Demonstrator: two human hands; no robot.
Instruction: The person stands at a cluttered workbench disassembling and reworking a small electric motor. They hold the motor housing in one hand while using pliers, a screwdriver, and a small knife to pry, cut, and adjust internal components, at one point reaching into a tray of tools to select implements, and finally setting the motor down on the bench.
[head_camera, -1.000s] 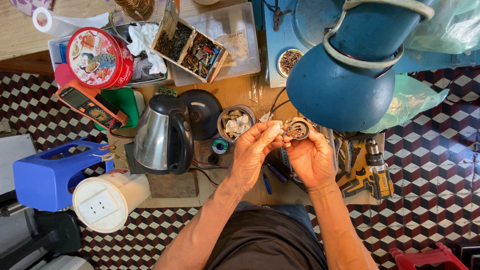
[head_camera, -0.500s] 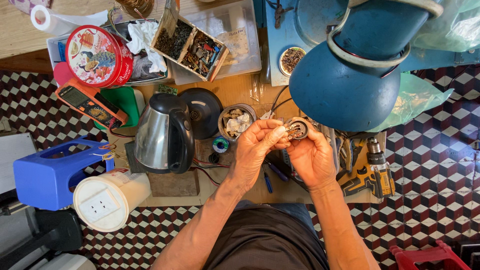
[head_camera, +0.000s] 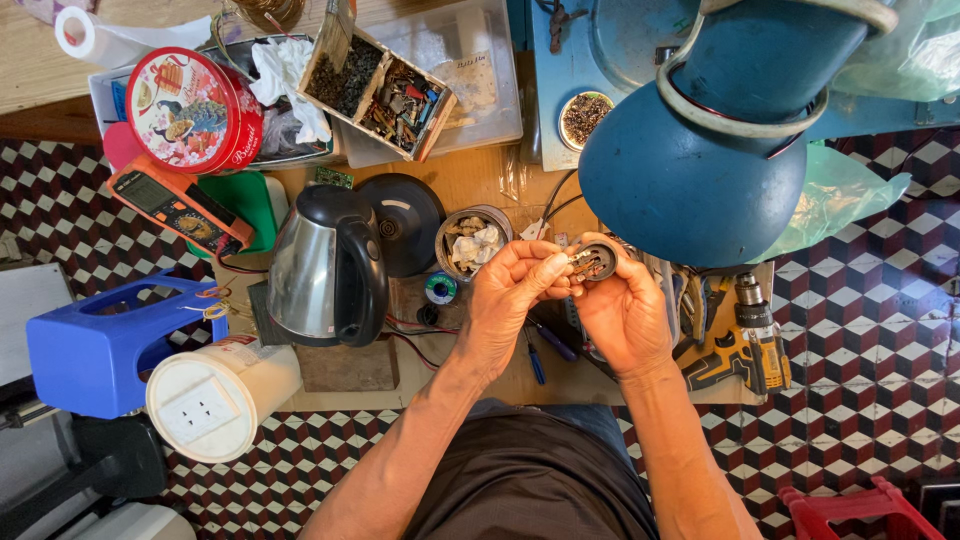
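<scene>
Setting: a person sits at a cluttered wooden worktop (head_camera: 480, 180) above a checkered floor.
Left hand: the left hand (head_camera: 510, 300) pinches at the inside of a small round electrical part (head_camera: 595, 262) with its fingertips.
Right hand: the right hand (head_camera: 625, 315) cradles the same part from below, fingers curled around its rim.
Part's place: it is raised just above the worktop's near edge, about midway along.
Progress: the part looks open, with metal contacts showing; the work inside it seems unfinished.
Nearby: a steel kettle (head_camera: 325, 270) stands left of the hands, its black base (head_camera: 405, 220) behind it; a yellow drill (head_camera: 745, 340) lies at the right edge; a blue lamp shade (head_camera: 700, 170) hangs overhead.
</scene>
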